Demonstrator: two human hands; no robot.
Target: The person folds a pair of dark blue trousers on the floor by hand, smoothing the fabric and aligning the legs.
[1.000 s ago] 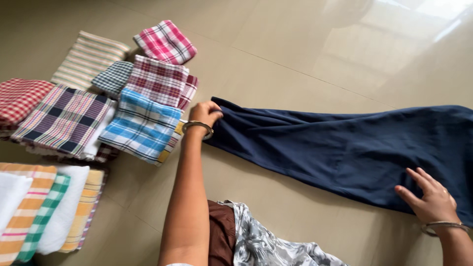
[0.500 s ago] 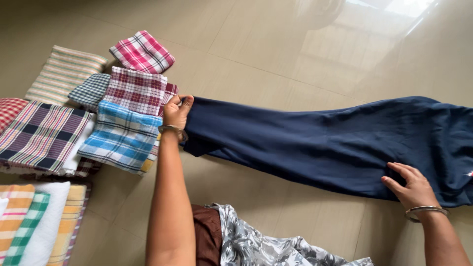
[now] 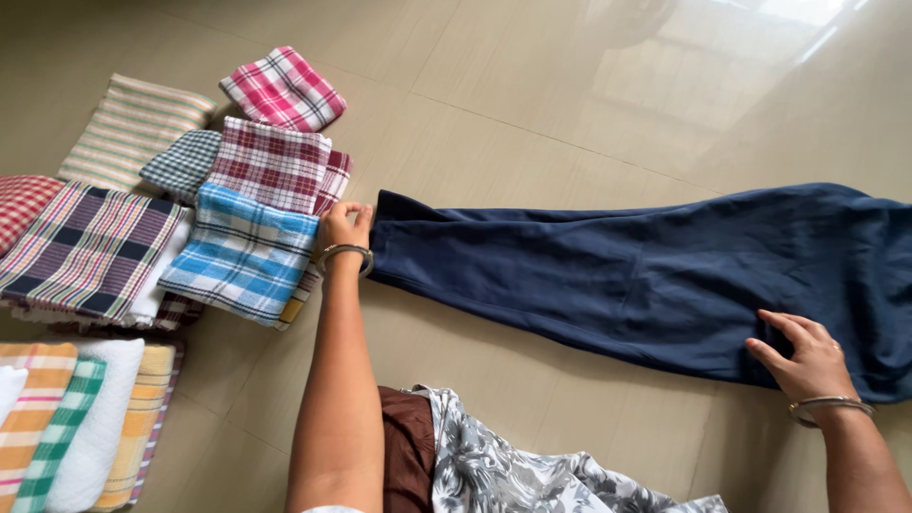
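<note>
A pair of dark navy trousers (image 3: 608, 275) lies flat and stretched out on the tiled floor, leg end to the left, wider part to the right. My left hand (image 3: 344, 228) grips the leg's end at its left edge, fingers curled on the cloth, a metal bangle on the wrist. My right hand (image 3: 803, 356) rests palm down on the near edge of the wider part, fingers spread, also with a bangle.
Several folded checked and striped cloths (image 3: 242, 252) lie in overlapping piles at the left, right beside my left hand. More folded striped towels (image 3: 76, 418) sit at the bottom left. My own lap in grey floral cloth (image 3: 513, 470) fills the bottom middle. Glossy beige floor tiles (image 3: 570, 85) stretch beyond.
The view has shifted, so the trousers and cloth piles sit differently in frame. My left hand keeps its hold on the leg end, and my right hand stays on the wider part.
</note>
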